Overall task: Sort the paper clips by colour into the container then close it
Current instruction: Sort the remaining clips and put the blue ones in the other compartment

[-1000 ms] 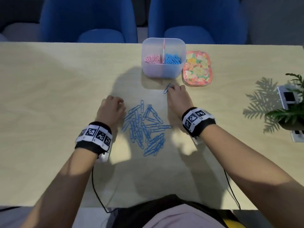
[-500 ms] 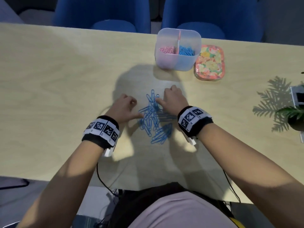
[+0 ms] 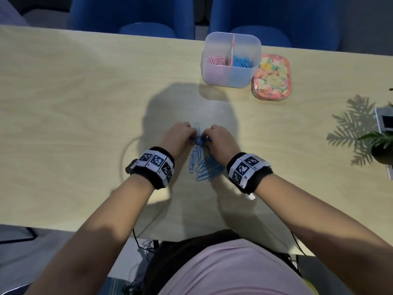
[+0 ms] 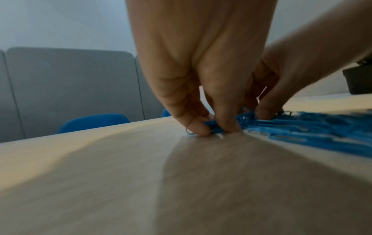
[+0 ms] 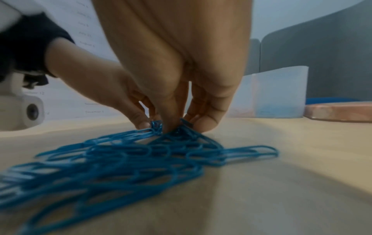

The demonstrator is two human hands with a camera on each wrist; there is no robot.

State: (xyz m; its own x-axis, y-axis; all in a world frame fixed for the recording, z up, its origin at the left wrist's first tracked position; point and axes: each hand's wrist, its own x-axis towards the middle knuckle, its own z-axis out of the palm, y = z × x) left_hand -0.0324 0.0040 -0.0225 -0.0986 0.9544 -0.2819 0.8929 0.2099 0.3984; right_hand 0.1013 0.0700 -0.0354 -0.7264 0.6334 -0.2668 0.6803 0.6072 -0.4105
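Left hand (image 3: 180, 136) and right hand (image 3: 219, 139) are pinching the far end of the blue paper clips (image 3: 204, 167) with curled fingertips; loosely bunched clips are likely slipping out short of the container (image 3: 231, 78).

We see our left hand (image 4: 199, 63) reaching down, its fingertips (image 4: 198, 129) pinching blue paper clips (image 4: 302, 132) against the wooden table (image 4: 100, 174). Our right hand (image 4: 292, 71) pinches the same pile beside it. Blue chairs (image 4: 94, 121) stand beyond the table edge.
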